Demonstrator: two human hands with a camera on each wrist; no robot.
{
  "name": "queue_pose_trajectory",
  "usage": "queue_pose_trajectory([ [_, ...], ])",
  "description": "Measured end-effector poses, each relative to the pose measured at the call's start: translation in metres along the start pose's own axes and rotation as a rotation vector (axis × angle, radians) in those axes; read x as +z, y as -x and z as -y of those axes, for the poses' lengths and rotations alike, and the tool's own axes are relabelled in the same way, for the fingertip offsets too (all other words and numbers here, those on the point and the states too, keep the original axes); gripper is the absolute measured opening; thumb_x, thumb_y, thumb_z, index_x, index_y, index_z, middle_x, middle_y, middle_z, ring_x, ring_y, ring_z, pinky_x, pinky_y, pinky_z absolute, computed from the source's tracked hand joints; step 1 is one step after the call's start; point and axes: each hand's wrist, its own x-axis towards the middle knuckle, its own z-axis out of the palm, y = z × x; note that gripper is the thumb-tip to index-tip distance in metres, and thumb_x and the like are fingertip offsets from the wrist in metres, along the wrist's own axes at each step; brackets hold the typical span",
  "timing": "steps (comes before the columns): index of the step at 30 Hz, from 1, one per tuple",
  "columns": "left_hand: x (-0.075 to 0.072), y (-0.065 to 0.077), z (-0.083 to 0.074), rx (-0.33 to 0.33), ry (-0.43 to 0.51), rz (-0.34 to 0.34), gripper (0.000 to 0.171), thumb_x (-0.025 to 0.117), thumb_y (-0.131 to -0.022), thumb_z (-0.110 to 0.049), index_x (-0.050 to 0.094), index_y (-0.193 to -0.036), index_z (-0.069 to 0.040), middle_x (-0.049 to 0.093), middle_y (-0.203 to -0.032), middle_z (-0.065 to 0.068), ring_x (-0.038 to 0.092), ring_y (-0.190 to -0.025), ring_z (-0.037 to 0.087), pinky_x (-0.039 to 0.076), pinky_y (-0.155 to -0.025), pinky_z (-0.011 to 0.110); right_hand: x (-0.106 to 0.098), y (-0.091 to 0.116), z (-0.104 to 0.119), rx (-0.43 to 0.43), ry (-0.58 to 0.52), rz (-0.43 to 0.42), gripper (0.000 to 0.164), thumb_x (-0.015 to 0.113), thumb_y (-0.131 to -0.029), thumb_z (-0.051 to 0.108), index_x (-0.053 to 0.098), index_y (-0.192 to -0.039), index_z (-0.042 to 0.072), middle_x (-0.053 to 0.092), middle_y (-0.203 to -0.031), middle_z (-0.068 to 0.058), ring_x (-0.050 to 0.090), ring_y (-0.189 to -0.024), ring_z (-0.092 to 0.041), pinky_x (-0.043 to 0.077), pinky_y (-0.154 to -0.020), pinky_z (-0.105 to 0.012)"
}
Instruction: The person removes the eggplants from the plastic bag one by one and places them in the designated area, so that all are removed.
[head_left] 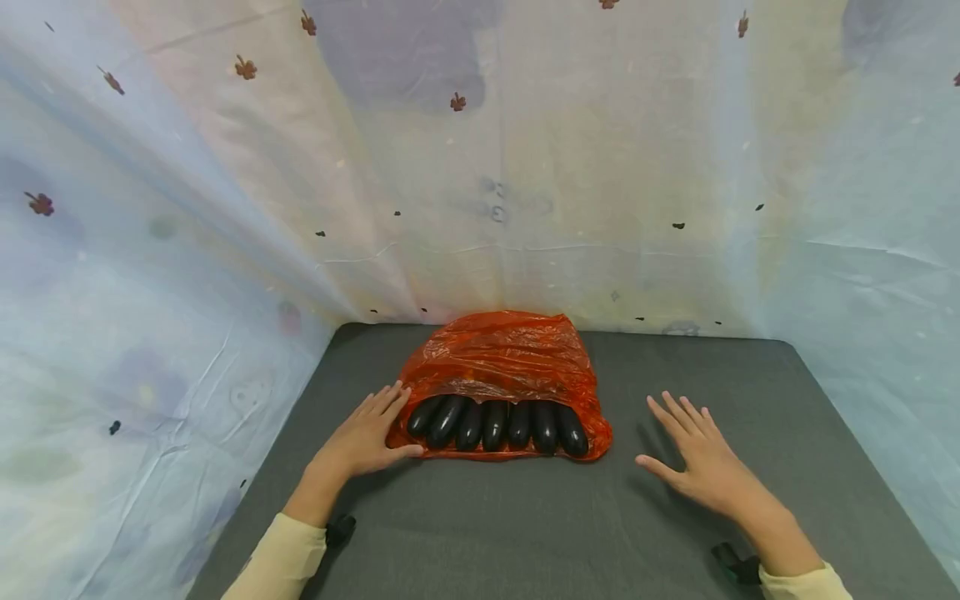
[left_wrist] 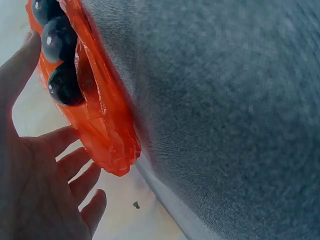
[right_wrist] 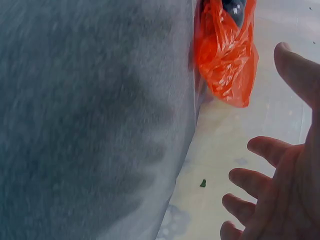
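Note:
A crinkled, see-through orange-red plastic bag [head_left: 502, 354] lies on the grey table with its mouth toward me. Inside the opening, several glossy black, oblong eggplants [head_left: 494, 425] sit side by side in a row. My left hand [head_left: 366, 437] is at the bag's left edge, fingers spread and thumb near the front rim; in the left wrist view its fingertips overlap the bag's side. To the right of the bag, my right hand [head_left: 701, 467] hovers over the table with spread fingers, holding nothing and apart from the bag [right_wrist: 230, 60].
The grey table [head_left: 510, 525] has rounded back corners. Behind it and at both sides hangs a pale patterned sheet [head_left: 525, 167] with small dark leaf-like marks. Black bands [head_left: 341, 531] sit at both wrists, beside pale yellow sleeves [head_left: 281, 558].

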Motion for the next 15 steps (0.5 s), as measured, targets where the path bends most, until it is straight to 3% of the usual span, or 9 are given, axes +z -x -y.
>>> queue_pose_trajectory([
  [15, 0.004, -0.006, -0.002, 0.003, -0.077, 0.061, 0.110, 0.073, -0.093, -0.066, 0.026, -0.170, -0.003, 0.025, -0.176, 0.018, 0.021, -0.163, 0.040, 0.015, -0.133, 0.059, 0.020, -0.011, 0.026, -0.062, -0.053, 0.023, 0.093, 0.073, -0.098, 0.058, 0.036, -0.169, 0.010, 0.029, -0.173, -0.026, 0.024, -0.158, -0.053, 0.016, -0.128, -0.070],
])
